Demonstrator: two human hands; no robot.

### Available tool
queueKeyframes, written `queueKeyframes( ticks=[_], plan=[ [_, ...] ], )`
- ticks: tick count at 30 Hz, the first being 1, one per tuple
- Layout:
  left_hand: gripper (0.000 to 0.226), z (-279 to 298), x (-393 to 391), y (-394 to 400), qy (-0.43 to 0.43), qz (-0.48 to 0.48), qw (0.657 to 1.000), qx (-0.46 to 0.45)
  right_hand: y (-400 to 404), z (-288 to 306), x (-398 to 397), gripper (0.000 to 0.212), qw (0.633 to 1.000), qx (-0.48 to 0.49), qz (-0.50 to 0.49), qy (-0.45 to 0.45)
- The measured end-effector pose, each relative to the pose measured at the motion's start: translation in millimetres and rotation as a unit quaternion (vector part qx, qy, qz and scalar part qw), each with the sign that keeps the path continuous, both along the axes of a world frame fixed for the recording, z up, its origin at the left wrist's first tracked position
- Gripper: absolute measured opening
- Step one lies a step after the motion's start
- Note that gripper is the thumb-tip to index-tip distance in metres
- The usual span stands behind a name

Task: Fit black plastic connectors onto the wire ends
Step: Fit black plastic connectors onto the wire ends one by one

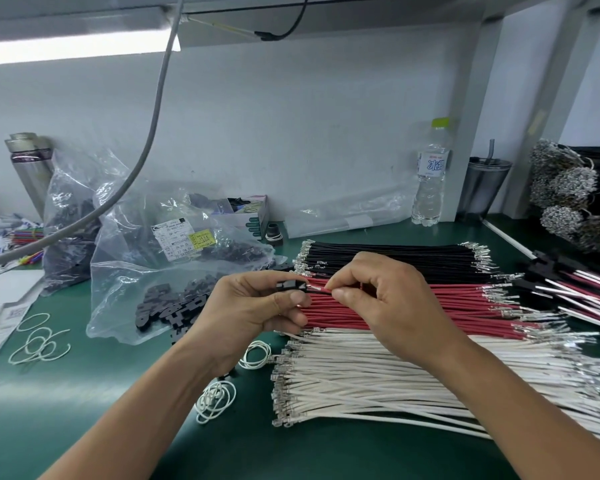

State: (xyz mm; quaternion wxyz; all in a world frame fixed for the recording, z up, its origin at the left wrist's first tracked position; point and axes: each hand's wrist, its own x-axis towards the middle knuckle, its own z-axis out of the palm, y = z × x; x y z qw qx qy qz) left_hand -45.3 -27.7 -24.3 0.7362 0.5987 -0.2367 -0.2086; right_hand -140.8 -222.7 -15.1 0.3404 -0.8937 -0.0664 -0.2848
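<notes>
1. Green matting covers the surface (66, 420), and the red wire bundle (430, 306) lies across its middle, with a black wire bundle (395, 254) just behind it and a white wire bundle (395, 382) just in front.
2. Above the near end of the red bundle, the left hand (253, 313) pinches a black connector (290, 285) between thumb and curled fingers (298, 297), its opening facing right.
3. Beside it, the right hand (385, 299) pinches a single red wire (317, 289) close behind its metal tip, which sits right at the connector's mouth.
4. To seat it well, I would keep the tip straight in line with the slot, hold the connector steady and push evenly; gripping close to the tip should stop the wire bowing.
5. Whether the tip has entered yet, I cannot tell.
6. Left of the red bundle, an open plastic bag (146, 299) spills spare connectors; right of it lie finished leads (575, 292).
</notes>
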Motion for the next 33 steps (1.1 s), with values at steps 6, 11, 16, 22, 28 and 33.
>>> queueKeyframes(
  ticks=[6,11,16,22,28,33],
  plan=[
    [0.033,2.8,0.1,1.8,0.007,-0.003,1.0,-0.017,0.5,3.2,-1.2,0.01,0.999,-0.024,0.003,-0.044],
    [0.033,2.5,0.6,1.1,0.006,-0.006,1.0,-0.018,1.9,2.4,-1.5,0.008,0.997,-0.024,-0.016,-0.067],
    [0.033,1.0,2.0,2.7,0.006,-0.009,1.0,-0.024,2.5,2.1,-1.6,0.008,0.997,-0.021,-0.006,-0.072],
    [0.035,2.5,1.3,3.6,0.005,-0.016,0.999,-0.029,1.9,3.6,-2.2,0.009,0.997,-0.007,0.014,-0.073],
    [0.034,5.1,-1.0,6.1,-0.018,-0.032,0.999,-0.012,1.8,4.7,-1.0,0.008,0.999,0.011,0.025,-0.038],
    [0.033,7.6,-3.4,6.9,-0.05,-0.034,0.998,0.006,2.5,7.8,-2.9,0.009,0.999,-0.005,0.027,-0.039]
  ],
)
